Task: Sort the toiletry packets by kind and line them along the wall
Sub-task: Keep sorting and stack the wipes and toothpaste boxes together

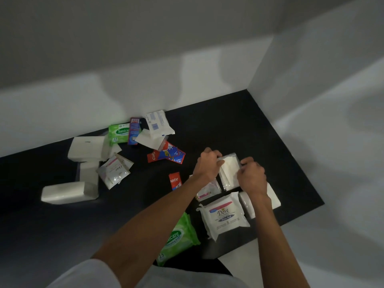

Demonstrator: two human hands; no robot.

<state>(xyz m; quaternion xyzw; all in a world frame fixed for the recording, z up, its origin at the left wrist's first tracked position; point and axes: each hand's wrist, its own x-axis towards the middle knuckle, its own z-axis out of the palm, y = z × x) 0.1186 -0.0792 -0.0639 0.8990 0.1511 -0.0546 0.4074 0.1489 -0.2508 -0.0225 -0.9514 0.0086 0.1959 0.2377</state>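
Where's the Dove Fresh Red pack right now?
Head view, lower right of the black surface: Dove pack lies face up, nearer green Sanicare pack at its left, white tissue pack at its right, the right hand just beyond it.

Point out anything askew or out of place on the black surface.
Near the wall it is a jumble: a Dove sachet lies tilted beside white tissue packs, and Colgate sachets overlap crookedly. One green Sanicare pack sits by the wall, another near the person.

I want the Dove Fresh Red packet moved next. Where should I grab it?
Probably pinch the Dove Fresh Red packet by its crimped left seam, coming from the left: it lies flat, label up, and a white pack crowds its right side.
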